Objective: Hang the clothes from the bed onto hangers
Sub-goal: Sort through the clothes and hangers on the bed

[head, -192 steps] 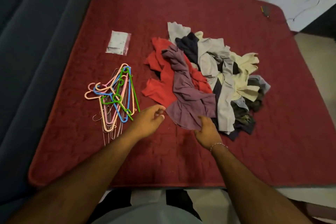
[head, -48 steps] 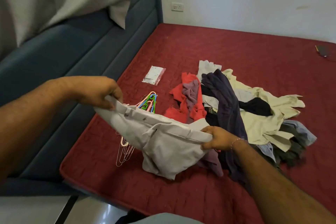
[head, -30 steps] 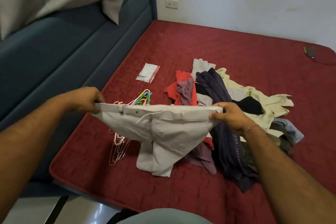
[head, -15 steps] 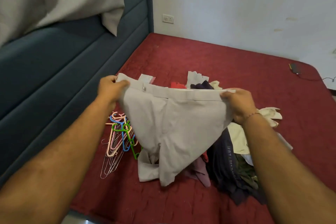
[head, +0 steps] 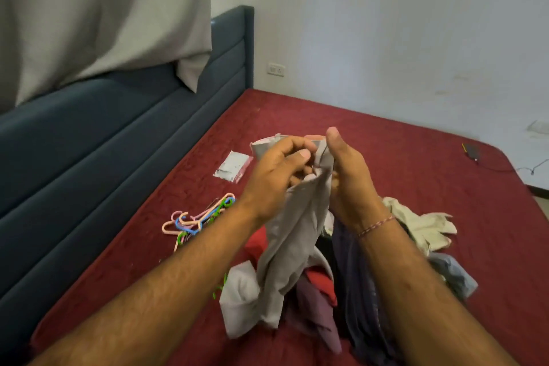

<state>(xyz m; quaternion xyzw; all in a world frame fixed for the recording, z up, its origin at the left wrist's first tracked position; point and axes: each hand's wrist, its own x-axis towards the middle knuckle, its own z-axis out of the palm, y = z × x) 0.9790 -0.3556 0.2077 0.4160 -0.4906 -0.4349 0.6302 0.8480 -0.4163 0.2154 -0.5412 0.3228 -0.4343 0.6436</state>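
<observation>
Light grey trousers hang folded lengthwise from both my hands, their legs trailing onto the bed. My left hand and my right hand meet at chest height and grip the waistband ends together. Under the trousers lies the pile of clothes: red, purple, dark navy, cream and pale blue pieces. A bunch of coloured plastic hangers in pink, blue and green lies on the maroon bed, left of my left forearm, which hides part of them.
A dark blue padded headboard runs along the bed's left side, with a pale curtain above it. A small clear packet lies beyond the hangers. A dark small object with a cable sits at the far right corner.
My hands have come together, folding the spread waistband in half so the trousers hang narrow. The view has tilted up toward the wall.
</observation>
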